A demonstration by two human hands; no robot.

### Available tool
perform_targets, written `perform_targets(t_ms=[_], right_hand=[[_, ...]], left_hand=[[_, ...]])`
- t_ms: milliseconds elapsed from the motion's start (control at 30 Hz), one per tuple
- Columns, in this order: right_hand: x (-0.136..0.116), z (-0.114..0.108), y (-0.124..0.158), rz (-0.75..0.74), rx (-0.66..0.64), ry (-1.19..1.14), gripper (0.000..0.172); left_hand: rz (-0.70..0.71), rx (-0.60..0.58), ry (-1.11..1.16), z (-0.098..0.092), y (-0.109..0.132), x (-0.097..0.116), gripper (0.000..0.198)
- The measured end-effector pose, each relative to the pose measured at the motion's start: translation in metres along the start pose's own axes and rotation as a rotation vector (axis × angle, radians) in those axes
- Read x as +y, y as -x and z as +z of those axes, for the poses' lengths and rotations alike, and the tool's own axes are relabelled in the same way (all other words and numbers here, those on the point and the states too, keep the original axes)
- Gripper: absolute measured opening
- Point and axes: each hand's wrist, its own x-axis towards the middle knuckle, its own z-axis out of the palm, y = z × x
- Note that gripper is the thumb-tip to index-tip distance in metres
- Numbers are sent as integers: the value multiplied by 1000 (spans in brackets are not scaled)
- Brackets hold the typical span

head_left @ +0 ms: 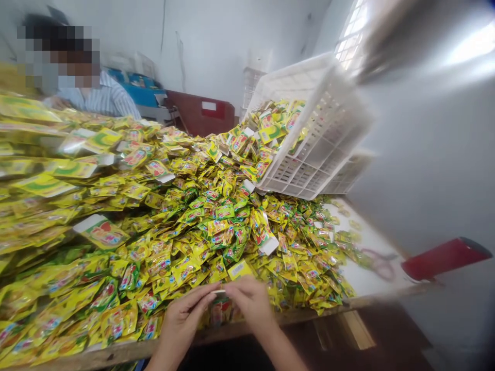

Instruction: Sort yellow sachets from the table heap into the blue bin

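Observation:
My left hand (186,310) and my right hand (253,303) meet low in the middle, at the near edge of the heap. Fingertips of both hands pinch a thin pale-edged piece (218,291), mostly covered by the fingers, so its kind is unclear. Just beyond my right fingers shows a flat yellow carton (238,269) with a barcode; I cannot tell whether they touch it. Around the hands spreads a large heap of small yellow and green printed packets (170,257), with flattened fruit-printed cartons (101,232) scattered on top.
A white plastic crate (297,172) lies tipped on the heap, packets spilling from its mouth. On the white tabletop (359,275) at right are blurred pink-handled scissors (381,264) and a red cylindrical object (444,259). A co-worker in a striped shirt (114,95) sits behind the heap.

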Motion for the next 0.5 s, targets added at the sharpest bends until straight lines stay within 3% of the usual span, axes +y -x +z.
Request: perform_targets(t_ms=[167,367,500], right_hand=[[14,1,-9,49,52,-19,18],[12,-5,-7,-193,60,94,5],[8,-8,4,-274,32,103,13]], left_hand=[[6,42,-21,8,-5,1,29],[435,-59,-207,2,-12,9,21],[553,-108,-259,-5,-3,2,32]])
